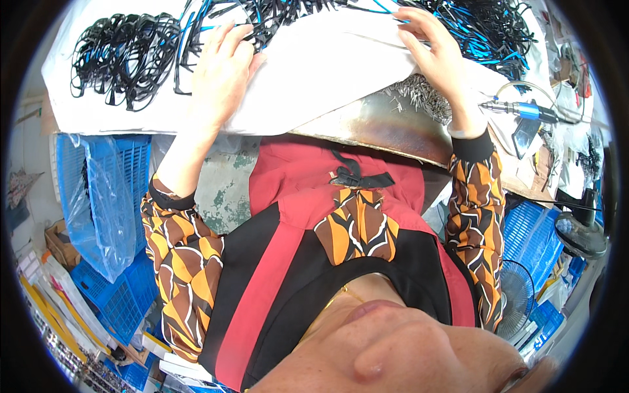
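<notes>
My left hand (221, 75) reaches over the white cloth (314, 72), fingers bent and apart, thumb out to the side. Its fingertips lie beside black eyeglass frames (265, 29); no grip on them shows. On the right, my right hand (432, 56) hovers with curled fingers and a gap between thumb and forefinger, holding nothing I can see. Black and blue eyeglass parts (488, 39) lie heaped just beyond it. Below this hand a pile of small silver metal pieces (419, 95) rests on a worn metal sheet (380, 128).
A bundle of black eyeglass frames (124, 56) lies at the far left. A blue electric screwdriver (524, 110) is at the right. Blue crates (141, 173) stand below the table's left side, one draped in clear plastic. A fan (514, 295) stands at the lower right.
</notes>
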The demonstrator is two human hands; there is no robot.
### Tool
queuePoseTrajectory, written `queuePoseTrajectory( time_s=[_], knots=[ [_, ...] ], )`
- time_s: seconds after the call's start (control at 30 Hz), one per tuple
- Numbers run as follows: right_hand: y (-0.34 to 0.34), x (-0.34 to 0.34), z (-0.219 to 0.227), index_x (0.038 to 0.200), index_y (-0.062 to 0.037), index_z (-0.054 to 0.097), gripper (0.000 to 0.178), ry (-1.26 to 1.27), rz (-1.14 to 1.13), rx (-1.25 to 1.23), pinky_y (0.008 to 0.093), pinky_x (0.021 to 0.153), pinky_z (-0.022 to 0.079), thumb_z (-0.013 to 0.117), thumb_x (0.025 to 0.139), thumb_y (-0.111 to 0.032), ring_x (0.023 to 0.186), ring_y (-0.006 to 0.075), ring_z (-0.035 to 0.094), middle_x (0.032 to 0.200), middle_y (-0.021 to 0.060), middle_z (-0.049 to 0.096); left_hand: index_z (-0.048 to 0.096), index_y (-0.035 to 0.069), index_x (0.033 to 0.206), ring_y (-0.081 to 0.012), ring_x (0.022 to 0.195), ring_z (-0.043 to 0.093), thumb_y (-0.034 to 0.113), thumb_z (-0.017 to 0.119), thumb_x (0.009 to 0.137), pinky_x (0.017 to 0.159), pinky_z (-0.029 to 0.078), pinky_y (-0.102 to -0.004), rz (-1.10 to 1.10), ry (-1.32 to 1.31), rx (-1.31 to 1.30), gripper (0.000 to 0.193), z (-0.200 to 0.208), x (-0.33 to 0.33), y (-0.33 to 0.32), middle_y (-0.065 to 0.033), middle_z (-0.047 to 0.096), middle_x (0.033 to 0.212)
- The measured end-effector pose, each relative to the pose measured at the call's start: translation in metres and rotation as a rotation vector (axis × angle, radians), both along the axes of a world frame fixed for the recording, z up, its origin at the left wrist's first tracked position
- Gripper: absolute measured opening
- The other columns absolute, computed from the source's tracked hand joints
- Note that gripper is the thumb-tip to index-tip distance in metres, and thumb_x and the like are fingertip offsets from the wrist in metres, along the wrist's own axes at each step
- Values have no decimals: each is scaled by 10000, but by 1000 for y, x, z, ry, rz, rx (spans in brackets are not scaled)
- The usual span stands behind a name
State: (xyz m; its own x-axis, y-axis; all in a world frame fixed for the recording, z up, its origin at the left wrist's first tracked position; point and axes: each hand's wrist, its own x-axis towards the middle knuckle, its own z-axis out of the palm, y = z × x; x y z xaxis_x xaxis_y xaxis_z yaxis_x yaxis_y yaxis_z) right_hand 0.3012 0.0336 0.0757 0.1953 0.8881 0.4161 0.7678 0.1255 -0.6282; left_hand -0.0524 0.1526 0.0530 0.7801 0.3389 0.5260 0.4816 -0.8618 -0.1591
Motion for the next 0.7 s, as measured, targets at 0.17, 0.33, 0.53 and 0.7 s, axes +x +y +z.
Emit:
queuePoseTrajectory(
  time_s=[0.17, 0.33, 0.53, 0.7],
  knots=[
    [84, 4, 24, 1143, -49, 716, 249, -411, -51, 123, 453, 907, 536, 573, 948, -108, 1076, 369, 680, 1106, 185, 721, 559, 73, 1282, -353, 1119, 638, 359, 747, 904, 979, 503, -460, 122, -19, -280, 510, -2, 21, 3, -131, 639, 1255],
    [130, 20, 17, 1045, -83, 707, 178, -492, -196, -138, 481, 848, 544, 578, 926, -112, 1004, 389, 696, 1047, 182, 711, 526, 122, 1423, -335, 1139, 646, 473, 697, 931, 1002, 491, -458, 244, 146, -305, 629, 10, 27, 6, -143, 619, 1309],
    [99, 26, 22, 992, -48, 725, 241, -514, -160, -220, 495, 850, 550, 604, 912, -240, 940, 405, 698, 951, 205, 730, 568, 128, 1385, -297, 1156, 632, 253, 809, 840, 957, 490, -440, -36, -1, -164, 609, 52, 59, 19, -105, 613, 1318],
    [76, -3, -18, 1113, -68, 662, 199, -613, -105, -191, 439, 769, 585, 596, 928, -103, 900, 321, 746, 969, 147, 751, 606, 120, 1314, -313, 1218, 610, 169, 708, 886, 1028, 473, -440, -254, 319, -156, 442, 45, 160, 57, -91, 615, 1338]
  ],
)
